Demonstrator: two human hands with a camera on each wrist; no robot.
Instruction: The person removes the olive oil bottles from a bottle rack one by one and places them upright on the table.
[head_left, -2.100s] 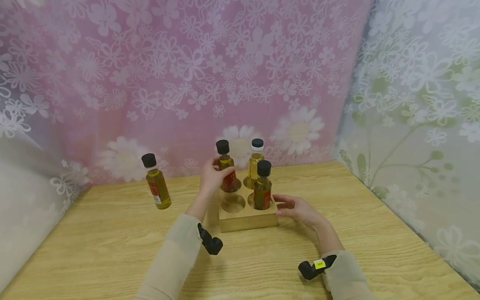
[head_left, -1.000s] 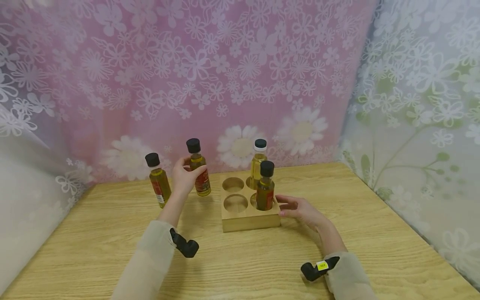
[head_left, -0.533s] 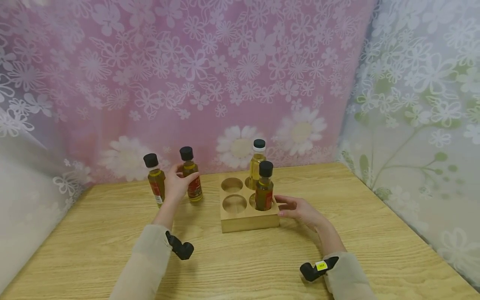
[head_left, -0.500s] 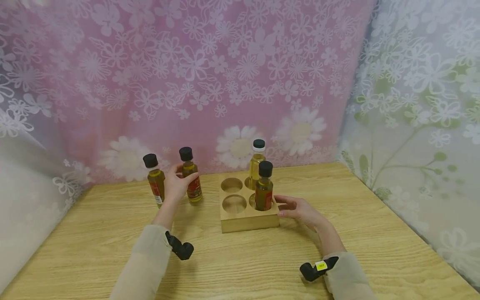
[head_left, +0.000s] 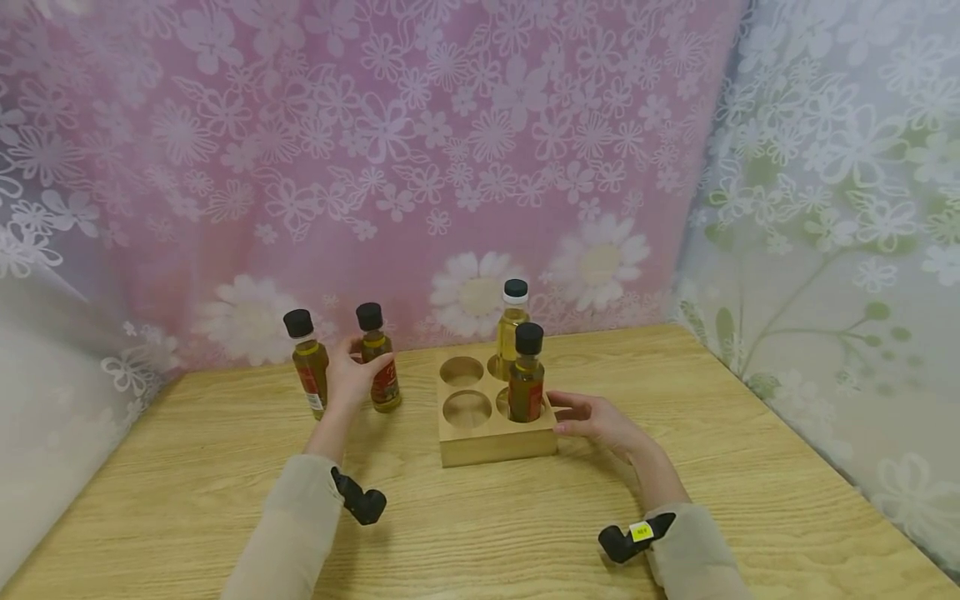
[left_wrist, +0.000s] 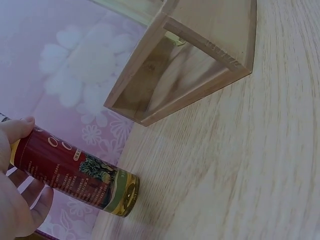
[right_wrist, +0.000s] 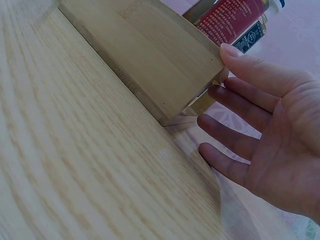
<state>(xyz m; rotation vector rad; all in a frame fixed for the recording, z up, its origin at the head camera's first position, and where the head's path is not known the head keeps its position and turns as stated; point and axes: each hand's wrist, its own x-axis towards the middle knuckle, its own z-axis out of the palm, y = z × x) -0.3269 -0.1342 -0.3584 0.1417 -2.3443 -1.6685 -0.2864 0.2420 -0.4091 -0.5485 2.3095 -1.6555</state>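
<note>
My left hand (head_left: 350, 377) grips an olive oil bottle (head_left: 385, 385) with a black cap and red label, thumb on one side and fingers on the other. The bottle is upright, left of the wooden bottle rack (head_left: 491, 448); in the left wrist view the base of the bottle (left_wrist: 72, 170) is at or just above the table. My right hand (head_left: 596, 421) is at the rack's right side, thumb at its front corner and the other fingers loosely extended. In the rack stand a dark oil bottle (head_left: 527, 387) at front right and a pale oil bottle (head_left: 511, 333) at back right.
Another red-labelled oil bottle (head_left: 310, 371) stands on the table left of the held one, partly behind my left hand. Both left holes of the rack show bare. A flowered pink curtain (head_left: 450, 150) hangs behind the wooden table (head_left: 480, 533).
My left hand has lifted the oil bottle from the rack's back left hole, carried it left and lowered it beside the other bottle. My right hand has stayed at the rack.
</note>
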